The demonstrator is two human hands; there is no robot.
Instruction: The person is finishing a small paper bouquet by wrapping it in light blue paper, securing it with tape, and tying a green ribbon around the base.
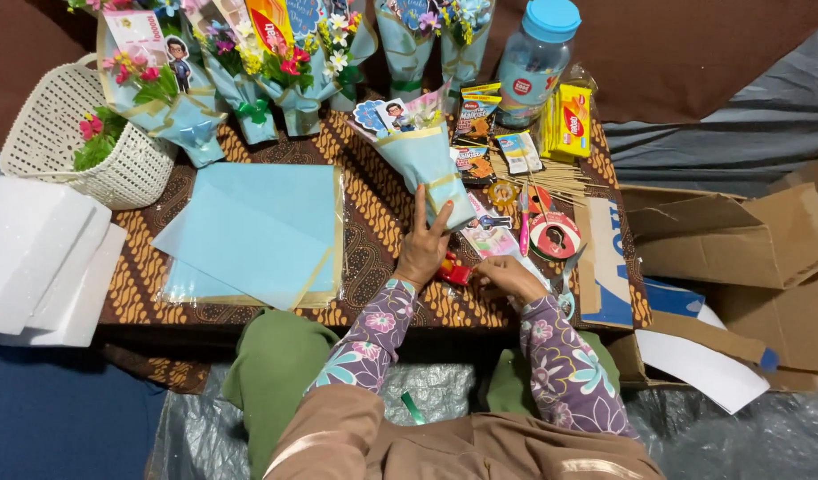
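Observation:
My left hand [424, 242] rests on the batik-covered table [373, 231], fingers spread, its fingertips touching the lower end of a light blue wrapped bouquet [427, 160] that lies tilted on the table. A small red object [454, 271] sits just right of this hand. My right hand [507, 277] is curled over something small near the table's front edge; what it grips is hidden. Both arms wear floral purple sleeves.
Sheets of light blue wrapping paper [258, 233] lie at the left. Finished bouquets [240, 80] line the back, beside a white basket [76, 133], a blue-lidded jar [533, 58], snack packets [565, 120], sticks, tape rolls [554, 236], scissors. White foam blocks [44, 262] left, cardboard boxes [729, 240] right.

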